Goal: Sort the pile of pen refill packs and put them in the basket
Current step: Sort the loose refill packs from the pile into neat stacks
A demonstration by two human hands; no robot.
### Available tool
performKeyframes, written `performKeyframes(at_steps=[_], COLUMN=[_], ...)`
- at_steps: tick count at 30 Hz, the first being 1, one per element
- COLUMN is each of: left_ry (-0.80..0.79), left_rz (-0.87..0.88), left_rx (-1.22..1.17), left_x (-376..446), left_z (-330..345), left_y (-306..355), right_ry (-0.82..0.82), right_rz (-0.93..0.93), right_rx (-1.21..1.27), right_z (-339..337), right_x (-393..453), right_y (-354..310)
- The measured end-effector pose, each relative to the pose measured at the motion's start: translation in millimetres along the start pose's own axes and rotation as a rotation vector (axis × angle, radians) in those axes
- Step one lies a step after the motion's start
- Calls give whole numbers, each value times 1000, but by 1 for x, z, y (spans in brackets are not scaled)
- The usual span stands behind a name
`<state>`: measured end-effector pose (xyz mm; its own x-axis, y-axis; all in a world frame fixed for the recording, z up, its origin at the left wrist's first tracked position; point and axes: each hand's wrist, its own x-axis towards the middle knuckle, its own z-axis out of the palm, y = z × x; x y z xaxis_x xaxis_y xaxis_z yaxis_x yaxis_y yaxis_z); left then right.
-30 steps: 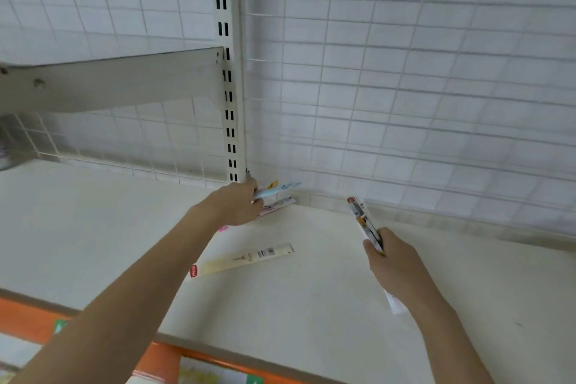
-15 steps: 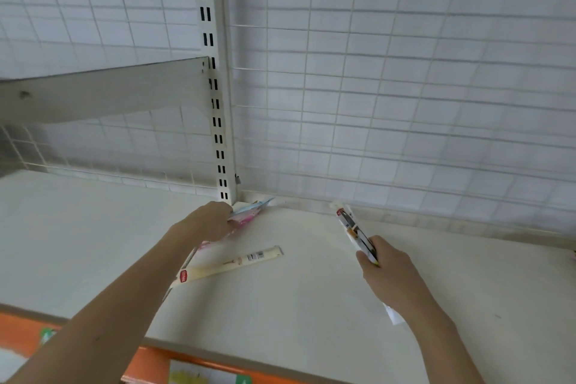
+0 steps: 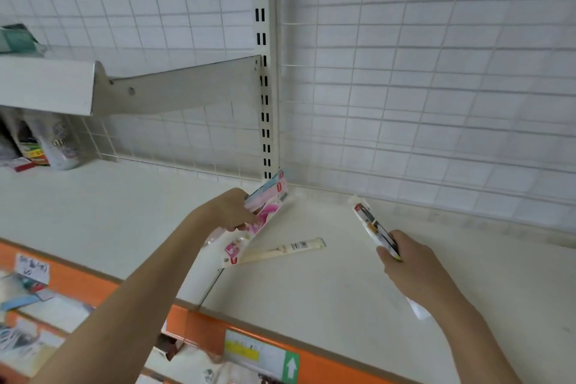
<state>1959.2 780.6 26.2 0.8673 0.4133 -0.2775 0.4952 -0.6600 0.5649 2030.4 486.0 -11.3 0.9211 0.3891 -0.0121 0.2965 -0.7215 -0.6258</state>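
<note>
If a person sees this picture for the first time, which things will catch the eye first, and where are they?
The eye goes first to the left hand, which grips pink and pale blue refill packs near the slotted upright at the back of the white shelf. To the right, the right hand holds another narrow pack, tilted up. Between them one cream pack lies flat on the shelf.

Left hand (image 3: pixel 232 209) grips pink refill packs (image 3: pixel 260 218) near the shelf (image 3: pixel 343 274) back edge. Right hand (image 3: pixel 411 265) grips another pack (image 3: pixel 371 224). One cream pack (image 3: pixel 286 249) lies between them.
</note>
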Motion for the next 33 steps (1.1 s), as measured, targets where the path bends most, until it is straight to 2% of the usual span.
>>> performKeyframes(at_steps=[6, 9, 13, 21, 29, 33], left_ry=[57, 248, 477, 556, 697, 789], left_rz=[48, 95, 85, 86, 91, 114], left_rx=[-139, -157, -400, -373, -577, -622], left_x=[-15, -21, -31, -51, -82, -89], left_z=[1, 5, 16, 22, 34, 43], left_y=[-3, -6, -16, -30, -35, -29], right_ry=[-4, -27, -64, -107, -326, -218], right_rz=[-14, -57, -103, -264, -620, -740], right_rx=[18, -18, -64, -384, -475, -599], right_z=[11, 17, 26, 45, 67, 72], right_x=[8, 14, 22, 42, 51, 50], right_y=[-4, -14, -29, -61, -83, -73])
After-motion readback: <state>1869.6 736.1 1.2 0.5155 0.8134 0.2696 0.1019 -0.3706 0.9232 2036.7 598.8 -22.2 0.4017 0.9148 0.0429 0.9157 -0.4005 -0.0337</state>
